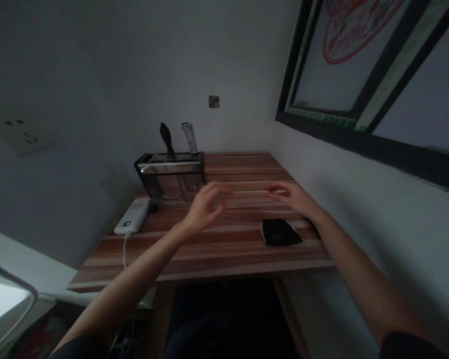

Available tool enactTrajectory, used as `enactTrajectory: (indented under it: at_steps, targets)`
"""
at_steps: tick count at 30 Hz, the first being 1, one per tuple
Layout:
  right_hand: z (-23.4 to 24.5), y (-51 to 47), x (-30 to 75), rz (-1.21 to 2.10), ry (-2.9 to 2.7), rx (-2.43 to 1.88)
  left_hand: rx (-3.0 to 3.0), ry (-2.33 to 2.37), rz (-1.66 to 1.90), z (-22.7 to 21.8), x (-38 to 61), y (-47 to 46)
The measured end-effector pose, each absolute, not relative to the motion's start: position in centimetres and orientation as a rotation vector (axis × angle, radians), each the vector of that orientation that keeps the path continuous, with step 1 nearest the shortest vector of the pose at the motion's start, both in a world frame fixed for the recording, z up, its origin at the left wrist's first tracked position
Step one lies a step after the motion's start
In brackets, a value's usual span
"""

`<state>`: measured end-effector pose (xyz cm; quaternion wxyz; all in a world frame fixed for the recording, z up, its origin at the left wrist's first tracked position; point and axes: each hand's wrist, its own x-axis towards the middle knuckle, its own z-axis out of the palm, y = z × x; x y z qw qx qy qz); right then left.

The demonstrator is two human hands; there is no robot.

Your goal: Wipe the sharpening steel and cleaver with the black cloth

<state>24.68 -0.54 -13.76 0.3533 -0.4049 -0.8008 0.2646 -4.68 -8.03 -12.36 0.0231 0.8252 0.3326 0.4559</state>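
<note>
Above the wood-grain table (224, 244), my left hand (207, 205) is raised with fingers loosely bent and apart, holding nothing. It is close to the right end of a shiny knife holder (172, 184), which has a black handle (166, 138) and a grey handle (189, 137) sticking up from its top. My right hand (290, 196) hovers farther right, near the wall, thumb and fingers curved with a gap between them and nothing held. Just below it lies a flat black cloth-like piece (280, 233) with a pale edge. Neither hand touches these things.
A white box-shaped device (133, 215) with a cable (124, 249) lies at the table's left edge. Walls border the table at the back and right. A dark-framed window (329, 85) is on the right wall, and a socket (20, 132) is on the left wall.
</note>
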Motion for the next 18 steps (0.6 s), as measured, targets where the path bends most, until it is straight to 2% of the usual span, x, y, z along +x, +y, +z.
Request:
enactTrajectory:
  at_steps: [3, 4, 9, 18]
  targets:
    - [-15.7, -2.3, 28.8, 0.530, -2.193, -1.309, 2.480, 1.206, 0.791, -15.1, 0.1, -7.5]
    - [-16.5, -2.8, 29.7, 0.444, -2.225, -1.431, 2.464, 1.253, 0.698, -16.1, 1.5, -7.3]
    - [-19.8, -4.8, 30.9, 0.136, -2.228, -1.903, 2.417, 1.463, 0.491, -20.1, 6.1, -6.5]
    - [-23.1, -5.2, 29.4, 0.187, -2.147, -2.002, 2.318, 1.511, 0.438, -22.2, 7.9, -5.2]
